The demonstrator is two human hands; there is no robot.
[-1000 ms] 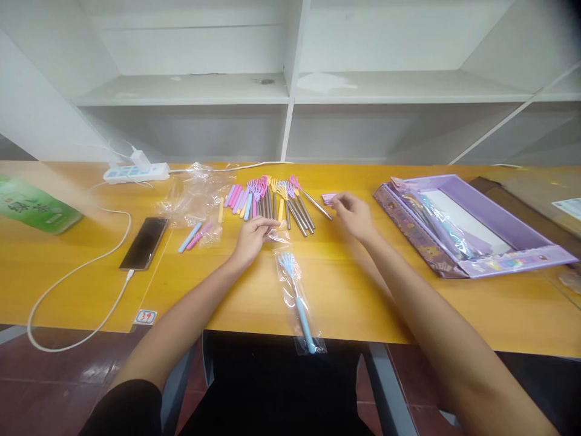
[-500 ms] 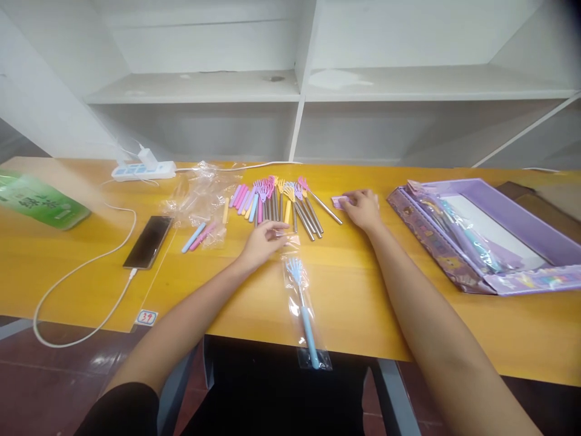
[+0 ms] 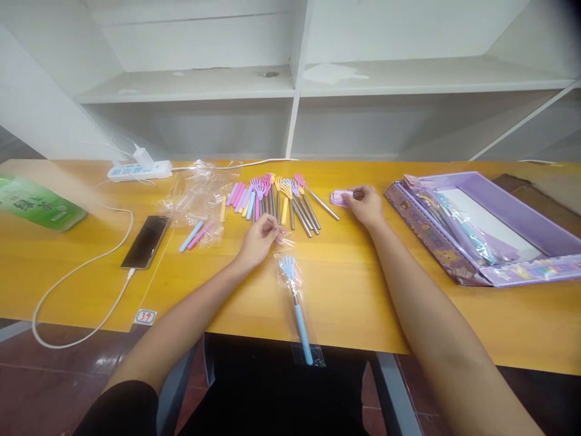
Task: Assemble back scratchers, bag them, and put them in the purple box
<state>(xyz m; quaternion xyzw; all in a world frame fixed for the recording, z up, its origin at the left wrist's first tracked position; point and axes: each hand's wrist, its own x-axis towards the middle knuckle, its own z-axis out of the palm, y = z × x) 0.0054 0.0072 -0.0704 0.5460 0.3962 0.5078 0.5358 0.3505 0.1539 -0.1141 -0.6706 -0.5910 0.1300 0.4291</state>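
A back scratcher point(image 3: 301, 327) with a blue handle and blue claw head lies inside a clear plastic bag point(image 3: 315, 356), its bottom end reaching over the table's front edge. My left hand point(image 3: 258, 243) pinches the top end of this bag. A bit of pink shows behind the scratcher's head. To the right, my right hand point(image 3: 365, 207) rests on the table, fingers closed on a small pink-and-purple piece point(image 3: 339, 198) whose kind I cannot make out. Between and behind the hands lie several loose back scratchers point(image 3: 305, 212) with metal rods, and coloured handles point(image 3: 245, 197).
A purple display box point(image 3: 481, 181) at right holds bagged scratchers. At left are crumpled plastic bags point(image 3: 193, 194), two loose handles point(image 3: 191, 236), a phone point(image 3: 145, 242) on a white cable, a power strip point(image 3: 140, 171) and a green container point(image 3: 40, 203). White shelving point(image 3: 181, 88) stands behind.
My left fingers have closed at the bag's top, and the bag has shifted slightly left. The pink bit has gone from its top end to behind the scratcher's head. My right hand stays at the pink-and-purple piece.
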